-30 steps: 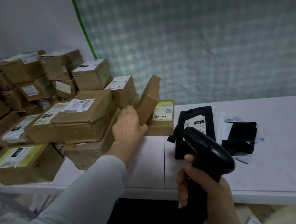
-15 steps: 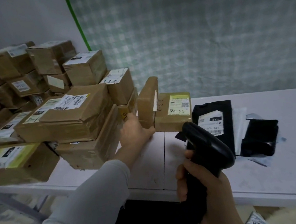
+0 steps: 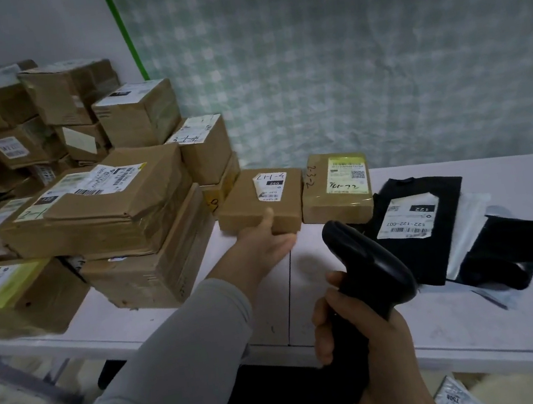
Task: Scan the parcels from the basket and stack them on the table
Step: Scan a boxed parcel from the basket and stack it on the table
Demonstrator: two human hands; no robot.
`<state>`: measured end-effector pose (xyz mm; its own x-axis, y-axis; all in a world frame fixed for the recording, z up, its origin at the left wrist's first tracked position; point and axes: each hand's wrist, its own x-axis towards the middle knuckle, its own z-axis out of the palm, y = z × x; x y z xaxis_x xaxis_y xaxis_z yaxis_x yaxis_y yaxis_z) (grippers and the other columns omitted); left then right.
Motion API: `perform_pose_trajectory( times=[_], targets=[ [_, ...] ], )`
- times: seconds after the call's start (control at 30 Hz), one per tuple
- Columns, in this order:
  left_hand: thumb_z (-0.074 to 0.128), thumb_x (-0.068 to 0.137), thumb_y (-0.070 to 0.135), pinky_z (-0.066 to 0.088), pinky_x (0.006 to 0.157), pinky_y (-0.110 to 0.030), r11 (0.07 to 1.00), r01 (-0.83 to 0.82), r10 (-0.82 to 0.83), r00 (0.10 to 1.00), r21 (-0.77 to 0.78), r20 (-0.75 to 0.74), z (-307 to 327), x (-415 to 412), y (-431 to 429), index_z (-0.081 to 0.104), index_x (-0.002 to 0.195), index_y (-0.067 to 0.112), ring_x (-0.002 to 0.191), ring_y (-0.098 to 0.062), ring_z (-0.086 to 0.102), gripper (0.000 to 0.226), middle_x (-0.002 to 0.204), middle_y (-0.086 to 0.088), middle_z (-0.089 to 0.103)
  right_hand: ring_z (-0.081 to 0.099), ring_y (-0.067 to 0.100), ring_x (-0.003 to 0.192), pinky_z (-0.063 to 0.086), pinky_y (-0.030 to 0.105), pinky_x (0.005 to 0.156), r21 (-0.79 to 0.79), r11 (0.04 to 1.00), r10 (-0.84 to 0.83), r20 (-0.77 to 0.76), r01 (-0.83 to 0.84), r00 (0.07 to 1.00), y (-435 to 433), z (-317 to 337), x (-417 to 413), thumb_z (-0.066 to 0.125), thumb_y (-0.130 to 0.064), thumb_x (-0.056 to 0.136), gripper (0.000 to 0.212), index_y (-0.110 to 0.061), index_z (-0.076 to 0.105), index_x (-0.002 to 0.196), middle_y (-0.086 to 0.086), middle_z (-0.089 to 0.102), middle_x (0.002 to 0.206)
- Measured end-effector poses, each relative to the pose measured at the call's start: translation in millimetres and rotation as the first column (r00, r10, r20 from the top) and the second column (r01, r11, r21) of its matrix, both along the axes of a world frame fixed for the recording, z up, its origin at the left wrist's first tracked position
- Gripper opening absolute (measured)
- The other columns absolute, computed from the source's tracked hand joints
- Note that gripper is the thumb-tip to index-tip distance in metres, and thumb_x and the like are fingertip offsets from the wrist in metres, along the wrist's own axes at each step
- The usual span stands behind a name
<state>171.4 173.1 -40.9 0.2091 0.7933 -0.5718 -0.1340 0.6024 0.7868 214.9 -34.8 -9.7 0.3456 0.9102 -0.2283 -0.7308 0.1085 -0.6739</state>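
A flat brown parcel (image 3: 251,200) with a white label lies on the white table (image 3: 528,320), label up. My left hand (image 3: 264,244) holds its near edge, thumb on top and fingers underneath. Right beside it sits a parcel with a yellow-green label (image 3: 338,192). My right hand (image 3: 360,335) grips the handle of a black barcode scanner (image 3: 368,263), whose head points toward these two parcels. A big stack of brown parcels (image 3: 99,203) fills the table's left side. The basket is out of view.
Black poly mailers (image 3: 427,248) with a white label, a white mailer and another black bag (image 3: 505,251) lie on the table to the right. A checked curtain hangs behind. A green pole (image 3: 126,33) stands at the wall. More packets lie on the floor at lower right.
My left hand has turned the flat parcel from standing on edge to lying flat, label up, next to the yellow-labelled parcel. The scanner has stayed in my right hand.
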Motion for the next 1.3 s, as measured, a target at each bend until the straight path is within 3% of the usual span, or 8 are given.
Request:
perform_pose_trajectory(
  times=[0.13, 0.27, 0.4, 0.53, 0.7, 0.87, 1.07, 1.3],
  targets=[
    [0.037, 0.096, 0.053, 0.048, 0.049, -0.024, 0.94, 0.292, -0.175, 0.858, 0.178, -0.482, 10.0, 10.3, -5.4, 0.059, 0.081, 0.0, 0.045, -0.019, 0.056, 0.059, 0.046, -0.007, 0.061, 0.044, 0.025, 0.035, 0.039, 0.026, 0.035, -0.002, 1.0, -0.018, 0.006, 0.018, 1.0, -0.9, 3.1, 5.4, 0.082, -0.008, 0.05, 0.054, -0.003, 0.061, 0.099, 0.023, 0.056, 0.061],
    [0.059, 0.081, 0.037, 0.052, 0.08, -0.038, 0.562, 0.637, 0.106, 0.576, 0.527, -0.81, 14.9, 43.8, -3.3, 0.065, 0.095, 0.009, 0.091, -0.027, 0.063, 0.032, 0.088, -0.01, 0.067, 0.042, 0.024, 0.034, 0.037, 0.025, 0.034, 0.022, 0.999, -0.032, 0.012, 0.032, 0.999, -0.8, 6.8, 16.4, 0.063, -0.007, 0.062, 0.035, -0.003, 0.06, 0.096, 0.022, 0.054, 0.059],
    [0.063, 0.075, 0.065, 0.018, 0.111, -0.056, 0.458, 0.841, -0.029, 0.339, 0.289, -0.94, 17.2, 85.8, -0.1, 0.018, 0.15, 0.027, 0.142, -0.04, 0.006, 0.095, 0.154, -0.021, 0.011, 0.042, 0.023, 0.035, 0.036, 0.025, 0.035, -0.009, 0.997, -0.081, 0.052, 0.081, 0.995, -0.1, 10.6, 32.2, 0.064, -0.009, 0.061, 0.038, -0.003, 0.06, 0.098, 0.021, 0.055, 0.059],
    [0.06, 0.081, 0.058, 0.026, 0.107, -0.051, 0.57, 0.814, -0.02, 0.155, 0.116, -0.988, 16.0, 121.8, 7.8, 0.004, 0.151, 0.02, 0.136, -0.042, 0.022, 0.098, 0.146, -0.027, 0.021, 0.043, 0.023, 0.035, 0.036, 0.024, 0.036, -0.024, 0.993, -0.113, 0.083, 0.115, 0.99, 5.1, 11.0, 49.9, 0.066, -0.01, 0.057, 0.037, -0.004, 0.063, 0.094, 0.022, 0.057, 0.058],
    [0.051, 0.092, 0.038, 0.024, 0.107, -0.057, 0.78, 0.615, -0.038, 0.226, 0.113, -0.973, 8.9, 149.4, 13.9, -0.002, 0.152, 0.015, 0.134, -0.043, 0.025, 0.083, 0.15, -0.023, 0.018, 0.044, 0.025, 0.035, 0.037, 0.025, 0.035, -0.044, 0.986, -0.154, 0.114, 0.16, 0.981, 9.9, 6.6, 63.0, 0.067, -0.011, 0.054, 0.033, -0.005, 0.064, 0.086, 0.023, 0.058, 0.058],
    [0.075, 0.062, 0.06, 0.03, 0.106, -0.052, 0.718, 0.679, -0.028, 0.253, 0.157, -0.967, 26.3, 147.1, 6.5, 0.01, 0.148, 0.006, 0.132, -0.038, 0.027, 0.12, 0.143, -0.02, 0.029, 0.042, 0.025, 0.034, 0.036, 0.026, 0.034, -0.037, 0.983, -0.172, 0.108, 0.177, 0.979, 9.9, 7.3, 64.2, 0.065, -0.01, 0.056, 0.031, -0.004, 0.063, 0.086, 0.023, 0.057, 0.058],
    [0.072, 0.06, 0.065, 0.028, 0.105, -0.045, 0.6, 0.729, 0.231, 0.237, 0.33, -0.944, 51.4, 90.9, 7.3, 0.013, 0.149, 0.012, 0.13, -0.036, 0.028, 0.119, 0.14, -0.018, 0.031, 0.042, 0.024, 0.034, 0.036, 0.025, 0.034, -0.003, 0.993, -0.118, 0.087, 0.119, 0.989, 10.9, 15.4, 50.6, 0.064, -0.008, 0.059, 0.036, -0.003, 0.061, 0.094, 0.021, 0.057, 0.057],
    [0.066, 0.055, 0.075, 0.03, 0.102, -0.045, 0.788, 0.581, 0.171, 0.11, 0.203, -0.979, 40.7, 20.0, 30.3, 0.024, 0.143, 0.011, 0.129, -0.037, 0.029, 0.116, 0.141, -0.02, 0.031, 0.045, 0.025, 0.035, 0.039, 0.025, 0.036, 0.0, 1.0, -0.008, 0.095, 0.008, 0.995, 9.3, 20.3, 24.6, 0.068, -0.008, 0.057, 0.042, -0.003, 0.062, 0.098, 0.025, 0.058, 0.06]
  ],
)
